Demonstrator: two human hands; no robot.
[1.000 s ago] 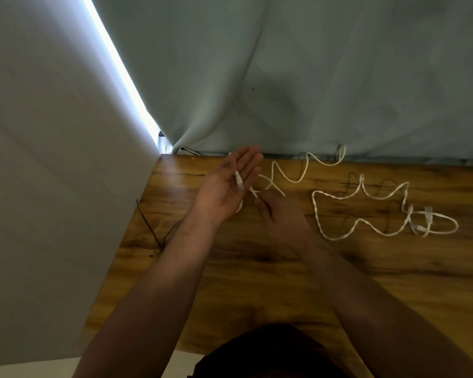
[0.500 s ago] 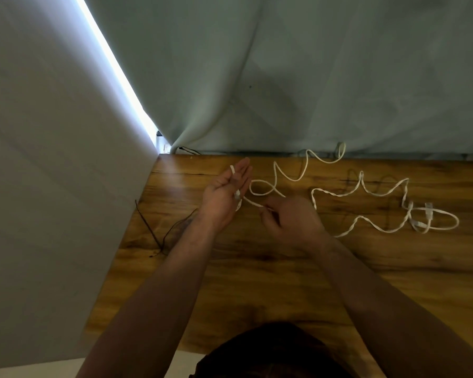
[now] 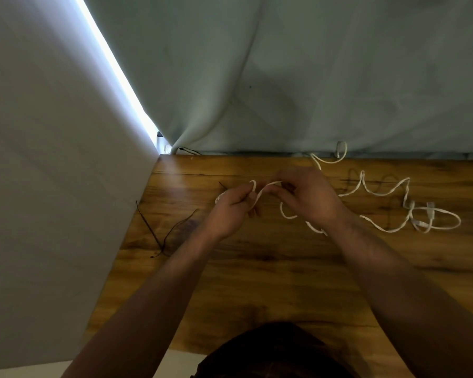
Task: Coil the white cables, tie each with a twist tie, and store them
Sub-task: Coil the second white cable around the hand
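– Fingers (image 3: 246, 199) of our left hand (image 3: 230, 211) are curled in, pinching the white cable (image 3: 391, 231), yes?
– Yes, in the head view we grip it there, with a small loop arching above the knuckles. Our right hand (image 3: 309, 197) sits just beside it, its fingertips (image 3: 284, 184) bent together and pinching the same cable. A short span runs between the two hands.
– And the rest of the cable?
– It drops under our right hand, curls once on the wooden table (image 3: 257, 282), then wanders right in loose waves. One bend reaches the back edge, up against the cloth. The far end lies in a flat loop with a white connector (image 3: 423, 222) across it.
– What else is on the table?
– We have thin dark strands (image 3: 159, 236) near the left edge, crossing each other, to the left of our hands. They may be twist ties, though they are too fine for us to tell.
– The room?
– A grey-green curtain (image 3: 284, 77) hangs along the back of the table, gathered in folds at the corner. A pale wall (image 3: 52, 186) runs along our left, and a bright strip of light (image 3: 115, 69) shows between wall and curtain. A dark wire (image 3: 189, 151) peeks out at the curtain's foot near that corner. Both our forearms are bare, reaching in from the bottom of the frame.
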